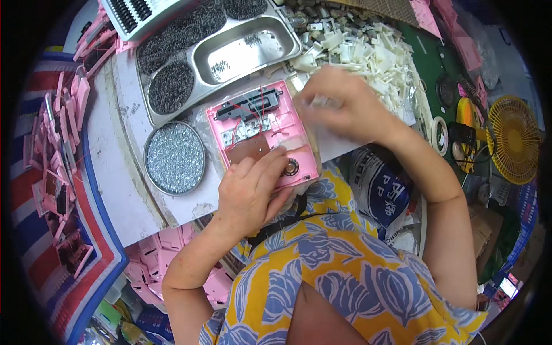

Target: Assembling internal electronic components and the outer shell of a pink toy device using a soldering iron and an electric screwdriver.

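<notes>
- One pink case [282,130], at the table's [118,187] near edge; long axis far-left to near-right.
- Left hand [246,190]: nearer, fingers extended, touching the case's near end.
- Right hand [342,106]: blurred, right of the case's far half; cannot tell its grip.

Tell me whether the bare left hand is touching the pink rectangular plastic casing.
Touching: the head view shows the left hand with its fingers lying across the near part of the pink rectangular plastic casing.

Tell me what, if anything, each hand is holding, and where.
The left hand holds the pink casing at its near side, fingers laid over the inside. The right hand is blurred; whether it holds anything can't be told.
</notes>
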{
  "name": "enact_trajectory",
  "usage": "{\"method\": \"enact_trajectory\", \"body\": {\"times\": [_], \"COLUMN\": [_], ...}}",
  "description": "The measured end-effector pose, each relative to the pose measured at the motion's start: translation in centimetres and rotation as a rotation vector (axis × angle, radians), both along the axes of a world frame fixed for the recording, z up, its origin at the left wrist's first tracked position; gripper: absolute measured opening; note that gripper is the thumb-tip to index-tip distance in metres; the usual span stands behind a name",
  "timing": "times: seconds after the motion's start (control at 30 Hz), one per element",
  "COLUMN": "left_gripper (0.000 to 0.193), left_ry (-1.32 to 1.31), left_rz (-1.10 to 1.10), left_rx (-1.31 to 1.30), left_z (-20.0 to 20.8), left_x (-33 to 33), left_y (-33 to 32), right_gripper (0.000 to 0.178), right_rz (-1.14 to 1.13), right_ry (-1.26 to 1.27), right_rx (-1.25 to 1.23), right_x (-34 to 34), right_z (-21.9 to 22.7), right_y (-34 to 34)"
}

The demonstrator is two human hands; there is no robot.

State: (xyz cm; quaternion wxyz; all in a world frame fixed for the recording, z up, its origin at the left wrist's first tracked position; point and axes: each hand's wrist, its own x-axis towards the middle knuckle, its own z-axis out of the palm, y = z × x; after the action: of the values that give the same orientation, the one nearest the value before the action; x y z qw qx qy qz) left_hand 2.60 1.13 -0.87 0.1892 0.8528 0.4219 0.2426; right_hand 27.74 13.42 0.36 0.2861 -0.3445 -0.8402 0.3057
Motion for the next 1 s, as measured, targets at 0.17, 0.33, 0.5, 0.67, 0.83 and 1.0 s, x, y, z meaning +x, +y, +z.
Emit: {"method": "enact_trajectory", "body": {"times": [0.17, 0.33, 0.5, 0.67, 0.83, 1.0], "left_gripper": [0.058, 0.058, 0.042, 0.022, 0.027, 0.026], "left_ry": [-0.017, -0.031, -0.348, -0.553, -0.762, -0.629], "left_rz": [-0.008, 0.000, 0.178, 0.245, 0.077, 0.028], "left_rx": [-0.039, -0.063, -0.285, -0.906, -1.070, -1.043], "left_z": [0.5, 0.4, 2.1, 5.6, 5.9, 4.9], "left_x": [0.4, 0.3, 0.4, 2.0, 2.0, 2.3], "left_y": [0.3, 0.0, 0.9, 5.7, 5.5, 4.8], "right_gripper": [0.023, 0.026, 0.024, 0.031, 0.033, 0.030], "right_rz": [-0.442, -0.438, -0.304, -0.048, 0.134, 0.126], "right_ry": [-0.426, -0.836, -0.346, -0.007, 0.170, 0.231], "right_rx": [0.448, 0.469, 0.673, 0.540, -0.007, -0.235], "right_x": [2.5, 0.4, 0.3, -2.1, 0.0, 0.9], "right_z": [1.0, 1.5, 2.8, 5.0, 5.3, 4.9], "right_y": [8.2, 9.4, 7.0, -1.3, -4.0, -4.0]}}
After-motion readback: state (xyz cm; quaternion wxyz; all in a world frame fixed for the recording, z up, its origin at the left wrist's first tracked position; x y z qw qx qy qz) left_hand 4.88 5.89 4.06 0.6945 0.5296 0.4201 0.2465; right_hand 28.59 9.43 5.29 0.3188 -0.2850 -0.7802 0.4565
